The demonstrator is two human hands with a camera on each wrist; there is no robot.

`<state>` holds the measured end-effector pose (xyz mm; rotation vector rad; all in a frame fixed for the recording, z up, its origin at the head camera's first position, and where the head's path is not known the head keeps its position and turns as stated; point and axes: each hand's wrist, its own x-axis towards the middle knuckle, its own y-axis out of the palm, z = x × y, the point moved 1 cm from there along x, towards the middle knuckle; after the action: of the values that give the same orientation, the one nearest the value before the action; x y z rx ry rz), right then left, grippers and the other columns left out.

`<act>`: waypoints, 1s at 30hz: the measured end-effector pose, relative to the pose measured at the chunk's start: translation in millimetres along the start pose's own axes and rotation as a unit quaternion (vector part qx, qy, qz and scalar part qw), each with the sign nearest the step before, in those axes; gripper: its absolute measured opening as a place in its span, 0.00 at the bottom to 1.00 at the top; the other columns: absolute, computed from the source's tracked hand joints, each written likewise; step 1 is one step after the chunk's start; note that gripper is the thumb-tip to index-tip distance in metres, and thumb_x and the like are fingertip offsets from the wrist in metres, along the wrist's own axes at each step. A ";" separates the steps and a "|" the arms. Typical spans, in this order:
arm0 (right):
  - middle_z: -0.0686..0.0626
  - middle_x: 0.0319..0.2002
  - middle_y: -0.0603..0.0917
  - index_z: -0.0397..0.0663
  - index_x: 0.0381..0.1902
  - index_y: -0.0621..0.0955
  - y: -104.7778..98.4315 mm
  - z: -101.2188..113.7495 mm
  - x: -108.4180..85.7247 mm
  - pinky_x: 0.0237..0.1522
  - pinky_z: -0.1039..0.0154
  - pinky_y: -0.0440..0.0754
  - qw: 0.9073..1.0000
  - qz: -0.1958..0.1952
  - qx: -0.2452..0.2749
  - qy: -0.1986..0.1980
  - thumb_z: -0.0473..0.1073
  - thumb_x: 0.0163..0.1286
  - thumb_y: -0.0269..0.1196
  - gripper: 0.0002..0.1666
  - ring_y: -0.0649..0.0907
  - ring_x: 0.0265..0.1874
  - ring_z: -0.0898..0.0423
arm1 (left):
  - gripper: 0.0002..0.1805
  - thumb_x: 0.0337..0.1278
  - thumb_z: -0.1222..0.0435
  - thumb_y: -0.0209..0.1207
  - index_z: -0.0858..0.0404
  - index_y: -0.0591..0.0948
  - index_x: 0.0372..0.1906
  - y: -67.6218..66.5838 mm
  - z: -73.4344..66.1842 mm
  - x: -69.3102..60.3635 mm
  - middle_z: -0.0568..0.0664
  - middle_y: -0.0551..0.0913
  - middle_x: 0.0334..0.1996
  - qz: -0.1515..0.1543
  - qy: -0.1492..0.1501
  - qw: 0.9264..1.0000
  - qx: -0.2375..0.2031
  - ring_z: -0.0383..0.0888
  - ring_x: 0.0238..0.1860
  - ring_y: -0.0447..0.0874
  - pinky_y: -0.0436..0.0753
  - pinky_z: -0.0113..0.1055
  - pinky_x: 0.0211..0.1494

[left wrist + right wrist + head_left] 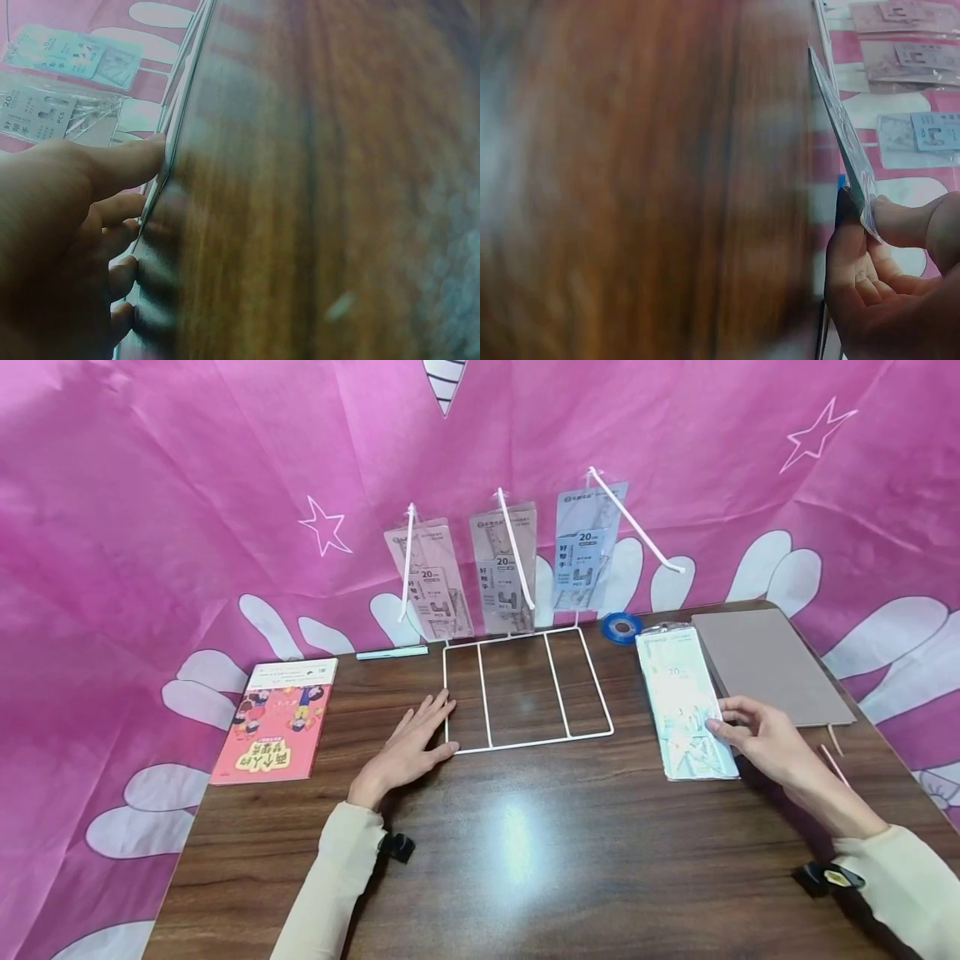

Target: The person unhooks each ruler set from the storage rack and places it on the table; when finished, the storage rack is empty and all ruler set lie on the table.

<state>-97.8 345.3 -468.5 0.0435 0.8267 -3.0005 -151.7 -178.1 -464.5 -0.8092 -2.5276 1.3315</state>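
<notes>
A white wire rack (pixel 487 710) stands on the table, its upright hooks carrying a pink packet (pixel 431 581), a grey packet (pixel 504 568) and a blue packet (pixel 587 547). My left hand (pixel 405 747) lies with spread fingers at the rack base's left front corner, thumb and fingertips touching the wire. At the right, my right hand (pixel 765 739) pinches the right edge of a pale blue packet (pixel 682 693) between thumb and fingers. In the right wrist view that packet (pixel 847 135) is tilted, one edge raised off the table, with the right hand (pixel 892 277) gripping its near end.
A red book (pixel 277 727) lies at the left, and a light blue pen (pixel 392 652) near the back edge. A blue tape roll (pixel 622 627) sits behind the pale blue packet. A grey notebook (pixel 768 664) and a thin pink stick (pixel 835 764) are at the right.
</notes>
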 end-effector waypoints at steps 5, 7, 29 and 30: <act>0.57 0.39 0.86 0.24 0.58 0.76 0.8 0.5 2.2 0.29 0.71 0.81 0.999 0.004 -0.054 -0.008 0.39 0.77 0.65 0.23 0.82 0.31 0.72 | 0.42 0.76 0.53 0.59 0.64 0.56 0.84 -0.2 -0.4 -0.7 0.55 0.45 0.85 -0.001 -0.002 1.000 -0.001 0.57 0.85 0.39 0.39 0.60 0.84; 0.46 0.41 0.87 0.24 0.58 0.78 1.4 2.1 3.0 0.28 0.72 0.79 0.997 -0.001 -0.082 -0.016 0.40 0.77 0.65 0.22 0.81 0.30 0.72 | 0.42 0.76 0.53 0.59 0.64 0.56 0.84 -0.3 -0.7 -0.7 0.55 0.45 0.85 -0.001 -0.001 1.000 -0.002 0.57 0.85 0.39 0.39 0.60 0.84; 0.51 0.25 0.87 0.39 0.46 0.87 -9.1 15.5 5.3 0.25 0.57 0.70 0.959 -0.080 -0.257 -0.094 0.44 0.68 0.73 0.15 0.82 0.23 0.58 | 0.42 0.76 0.53 0.59 0.64 0.57 0.83 -0.4 -1.3 0.4 0.56 0.46 0.85 -0.001 0.001 1.000 0.007 0.59 0.85 0.39 0.39 0.61 0.83; 0.51 0.25 0.88 0.39 0.46 0.87 -10.3 16.6 4.7 0.25 0.56 0.71 0.959 -0.078 -0.257 -0.092 0.45 0.68 0.73 0.16 0.83 0.24 0.56 | 0.42 0.76 0.53 0.59 0.64 0.57 0.83 -0.1 -1.3 0.6 0.56 0.46 0.85 0.000 0.001 1.000 0.006 0.58 0.85 0.39 0.39 0.61 0.83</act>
<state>-103.1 345.5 -449.1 -0.3203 1.6110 -2.7553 -151.7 -176.8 -463.8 -0.8087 -2.5160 1.3442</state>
